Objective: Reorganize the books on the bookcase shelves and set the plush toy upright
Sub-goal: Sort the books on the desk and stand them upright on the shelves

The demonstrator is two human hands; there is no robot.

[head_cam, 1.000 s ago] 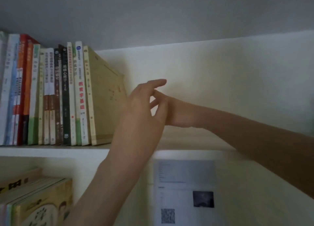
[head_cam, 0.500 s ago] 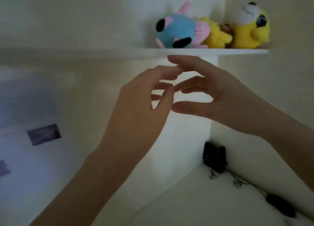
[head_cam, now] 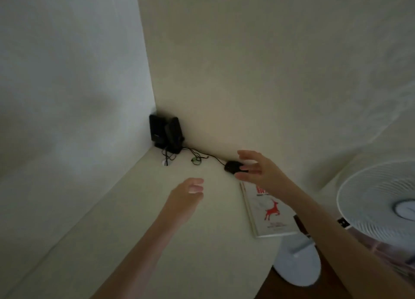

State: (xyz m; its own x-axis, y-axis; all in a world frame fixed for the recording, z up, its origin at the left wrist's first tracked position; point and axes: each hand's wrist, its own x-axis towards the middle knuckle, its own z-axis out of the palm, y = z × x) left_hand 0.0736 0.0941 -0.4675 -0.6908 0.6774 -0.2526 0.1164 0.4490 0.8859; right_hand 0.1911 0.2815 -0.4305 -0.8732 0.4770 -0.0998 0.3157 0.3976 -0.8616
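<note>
Both hands have dropped away from the shelf: half a second ago they met fingertip to fingertip just under the white shelf that carried the plush toys, and a second ago they worked beside the row of upright books. Now the view has swung down to a pale cream worktop [head_cam: 139, 242] set in a corner, and neither the plush toys nor the shelved books are in sight.

On the worktop a white paperback book with a red deer on its cover [head_cam: 269, 213] lies flat near the right edge, partly covered by the right forearm. In the corner two small black box speakers [head_cam: 166, 134] stand upright against the wall, with thin black cables [head_cam: 197, 153] running from them along the foot of the wall to a small black rounded object [head_cam: 231, 165]. To the right, beyond the worktop's edge, stands a white round fan with a wire grille [head_cam: 379, 200], its round white base [head_cam: 296, 265] on the dark floor below.

The left hand [head_cam: 186, 197] hovers over bare worktop, palm down, fingers loosely curled and empty. The right hand [head_cam: 258, 168] is spread wide and holds nothing, fingers reaching toward the wall just over the far end of the book; its fingertips [head_cam: 243, 170] overlap the black rounded object, though contact cannot be told. The two hands are apart.
</note>
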